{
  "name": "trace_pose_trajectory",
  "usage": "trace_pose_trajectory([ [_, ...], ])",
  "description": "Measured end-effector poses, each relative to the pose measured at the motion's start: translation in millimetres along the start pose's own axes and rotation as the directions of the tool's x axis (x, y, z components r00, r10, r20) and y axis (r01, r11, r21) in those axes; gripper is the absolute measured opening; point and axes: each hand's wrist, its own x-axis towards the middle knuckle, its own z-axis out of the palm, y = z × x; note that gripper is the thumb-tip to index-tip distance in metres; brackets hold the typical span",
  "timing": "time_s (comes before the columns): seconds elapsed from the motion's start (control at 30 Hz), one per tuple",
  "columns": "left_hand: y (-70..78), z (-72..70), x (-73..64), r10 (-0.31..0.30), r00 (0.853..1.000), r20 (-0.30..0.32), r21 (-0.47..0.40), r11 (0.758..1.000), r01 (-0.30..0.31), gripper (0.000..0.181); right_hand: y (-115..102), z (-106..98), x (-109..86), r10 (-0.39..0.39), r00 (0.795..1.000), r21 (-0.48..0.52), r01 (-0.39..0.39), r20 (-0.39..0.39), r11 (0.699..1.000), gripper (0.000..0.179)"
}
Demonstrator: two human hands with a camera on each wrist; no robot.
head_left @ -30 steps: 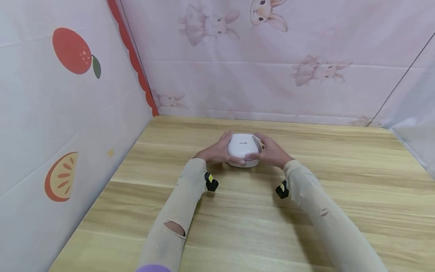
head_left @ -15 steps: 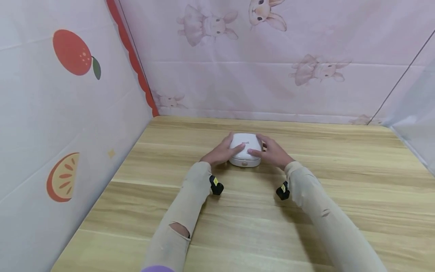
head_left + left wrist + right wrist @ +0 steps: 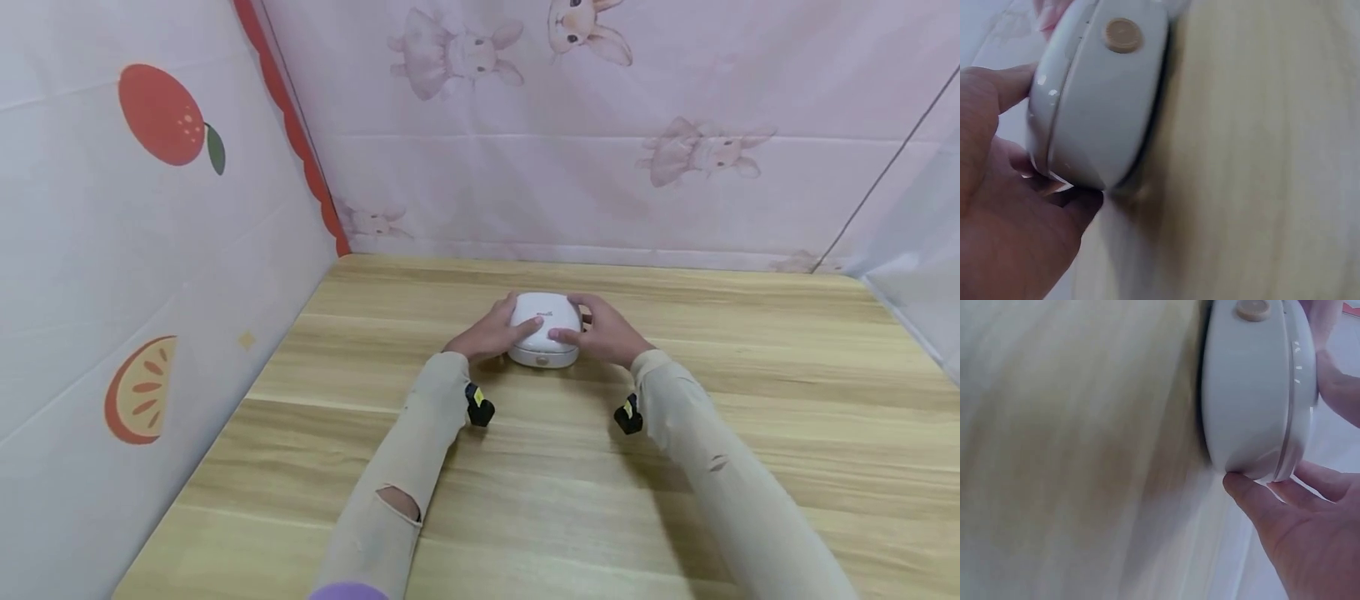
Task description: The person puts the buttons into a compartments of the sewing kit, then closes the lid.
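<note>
A white rounded case point(image 3: 545, 335) with a seam below its lid sits toward the back of the table. Small lettering marks the lid, and a tan round button point(image 3: 1123, 35) is set in the front wall. On the left side my left hand point(image 3: 491, 333) grips the case, its thumb lying over the lid and its fingers around the side. My right hand point(image 3: 606, 333) holds the opposite side in the same way, thumb on the lid. In the right wrist view, the right fingertips point(image 3: 1235, 481) touch the lower side wall. The far side of the case is hidden.
The wood-grain table point(image 3: 540, 500) extends around the case. A pink rabbit-print sheet point(image 3: 525, 192) hangs behind its far edge, and a white fruit-print sheet point(image 3: 60, 250) along the left. Small black devices sit at both wrists.
Both thumbs have moved from the front of the case up onto its lid, uncovering the front button. The case has shifted slightly right; over the last half second little has changed.
</note>
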Motion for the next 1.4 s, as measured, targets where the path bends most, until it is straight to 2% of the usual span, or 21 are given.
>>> trace_pose_trajectory([
  [0.23,1.8,6.9,-3.3,0.107,0.994,-0.015,0.036,0.994,-0.107,0.072,-0.2,-2.1,-4.0,-0.045,0.999,-0.025,0.045,0.024,0.999,0.079],
  [0.47,5.0,8.6,-9.5,0.041,0.999,-0.016,0.044,0.998,-0.040,0.087,0.4,-3.8,-5.8,-0.037,0.999,-0.029,0.037,0.004,0.999,0.080],
  [0.67,3.5,6.9,-4.4,0.031,0.999,0.011,0.042,0.999,-0.032,0.090,0.6,-3.8,-6.5,-0.019,1.000,-0.049,0.019,-0.007,0.999,0.083],
  [0.97,1.8,7.2,-3.9,0.049,0.999,0.007,0.046,0.998,-0.049,0.089,1.0,-3.7,-5.9,-0.010,1.000,-0.061,0.009,-0.003,0.998,0.084],
  [1.2,2.4,8.4,-5.1,0.097,0.995,-0.009,0.022,0.995,-0.097,0.071,0.9,-3.7,-7.1,0.004,1.000,-0.047,-0.004,0.003,0.999,0.085],
  [1.4,2.8,9.9,-7.2,0.114,0.993,-0.020,0.012,0.993,-0.114,0.064,1.4,-2.6,-10.4,0.006,1.000,-0.023,-0.006,0.000,1.000,0.085],
])
